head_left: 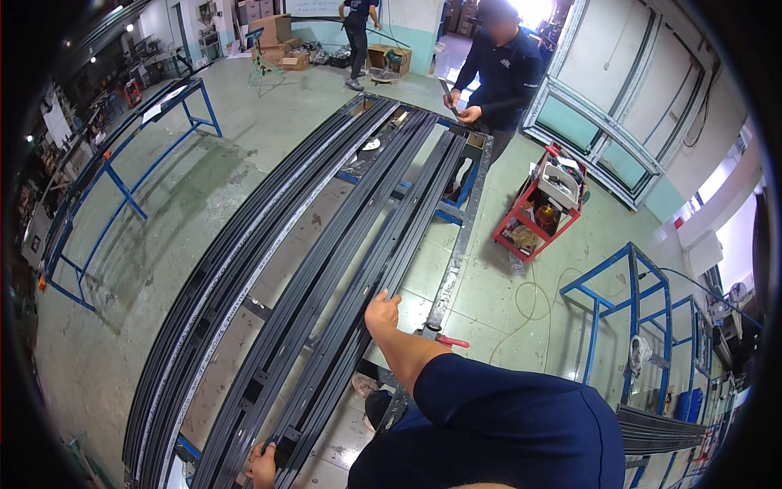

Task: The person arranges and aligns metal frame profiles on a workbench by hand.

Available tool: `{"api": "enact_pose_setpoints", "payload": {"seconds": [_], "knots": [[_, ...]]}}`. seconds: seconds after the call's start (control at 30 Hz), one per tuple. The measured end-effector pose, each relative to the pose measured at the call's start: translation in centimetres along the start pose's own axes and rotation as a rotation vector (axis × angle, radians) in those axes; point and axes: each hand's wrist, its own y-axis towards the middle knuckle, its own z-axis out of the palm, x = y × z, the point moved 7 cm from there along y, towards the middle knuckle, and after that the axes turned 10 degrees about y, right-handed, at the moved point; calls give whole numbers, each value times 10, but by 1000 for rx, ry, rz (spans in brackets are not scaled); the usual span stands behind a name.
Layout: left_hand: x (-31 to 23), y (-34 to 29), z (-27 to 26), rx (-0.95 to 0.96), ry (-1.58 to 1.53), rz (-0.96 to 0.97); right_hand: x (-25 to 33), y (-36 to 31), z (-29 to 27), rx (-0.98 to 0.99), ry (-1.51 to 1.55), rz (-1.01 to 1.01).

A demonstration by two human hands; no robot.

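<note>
Long dark grey metal profiles [365, 273] lie lengthwise over a blue-framed work table. My right hand [383, 313] is closed over the right edge of the rightmost profile bundle, around its middle, with the thumb on top. Nearer to me, at the bottom of the view, my left hand [261, 466] grips the near end of the same bundle, fingers bent round it; part of that hand is cut off by the picture's edge. Just left lies another dark profile pair [314, 277], apart from the held one. Further left, more profiles [236, 220] carry white printed protective strips.
A co-worker [501, 69] stands at the table's far end holding a small dark piece. A red tool cart [542, 204] is at the right, beyond a red-handled clamp [452, 341]. Blue metal stands [631, 277] stand on the right and a blue-legged table [122, 191] on the left.
</note>
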Motion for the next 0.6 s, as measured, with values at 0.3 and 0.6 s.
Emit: {"api": "enact_pose_setpoints", "payload": {"seconds": [0.3, 0.6], "knots": [[7, 1, -2, 36, -32, -37, 11, -11, 0, -11, 7, -32], [8, 2, -1, 53, 7, -67, 9, -10, -3, -27, 4, -26]]}}
